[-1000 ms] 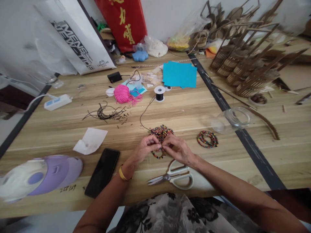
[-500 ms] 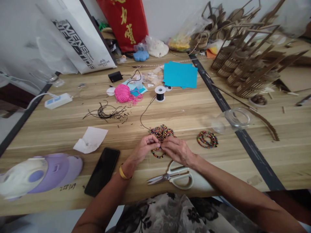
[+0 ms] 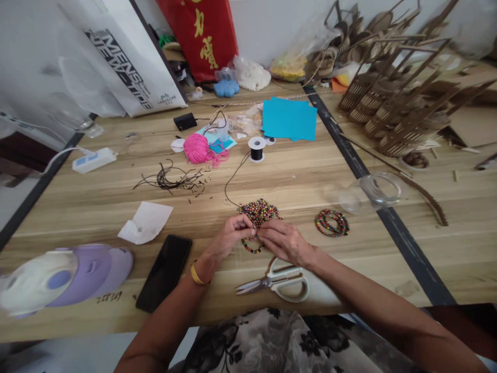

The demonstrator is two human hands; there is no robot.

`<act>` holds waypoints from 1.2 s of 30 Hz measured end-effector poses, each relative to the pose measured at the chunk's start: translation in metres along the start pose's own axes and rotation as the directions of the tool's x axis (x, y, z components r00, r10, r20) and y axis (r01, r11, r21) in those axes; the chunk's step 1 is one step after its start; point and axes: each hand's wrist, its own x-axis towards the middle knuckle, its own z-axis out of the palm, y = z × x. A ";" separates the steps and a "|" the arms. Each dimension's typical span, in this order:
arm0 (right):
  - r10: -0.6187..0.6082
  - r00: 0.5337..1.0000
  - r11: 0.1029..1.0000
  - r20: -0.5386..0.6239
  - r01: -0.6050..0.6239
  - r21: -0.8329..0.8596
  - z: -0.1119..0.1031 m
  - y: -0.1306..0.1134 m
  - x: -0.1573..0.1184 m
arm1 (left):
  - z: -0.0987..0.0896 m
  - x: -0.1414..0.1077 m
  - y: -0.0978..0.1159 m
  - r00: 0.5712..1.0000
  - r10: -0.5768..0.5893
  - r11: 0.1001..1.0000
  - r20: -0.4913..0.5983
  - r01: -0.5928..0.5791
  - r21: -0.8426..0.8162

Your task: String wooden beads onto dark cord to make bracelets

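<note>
Phone (image 3: 165, 272) first, dark screen up, with cord scraps (image 3: 171, 178) further back on the table. Then the left hand (image 3: 227, 238): thumb and fingertips pressed together, pinching the top end of the strand (image 3: 253, 250), though the exact grip is pretty tiny to make out. Strand's a short curve of mixed beads, hanging right below and between both hands, so I'd call it partly done, can't say how many beads are on. Loose beads (image 3: 262, 210) sit in a decent heap just past the fingertips, so there's plenty unstrung, and black cord runs from that heap back to the spool (image 3: 257, 154). Scissors (image 3: 266, 282) lie nearer the body, not in use. Right hand (image 3: 285, 242) has its fingers bunched together against the left's; tips are hidden, so no clue what they've got. Far right, beaded loops (image 3: 333, 223) lie coiled up, already strung by the look of it.
</note>
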 end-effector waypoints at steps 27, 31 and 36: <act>0.542 0.804 0.443 0.245 -0.521 0.730 0.001 0.000 0.012 | 0.004 -0.002 0.008 0.989 0.121 0.991 -0.086 -0.115 0.073; 0.539 0.799 0.456 0.266 -0.542 0.705 0.002 0.001 0.011 | 0.007 -0.003 0.009 0.988 0.137 0.984 -0.065 -0.129 0.119; 0.538 0.812 0.459 0.227 -0.508 0.729 0.004 0.000 0.010 | 0.007 -0.003 0.010 0.989 0.139 0.982 -0.055 -0.131 0.139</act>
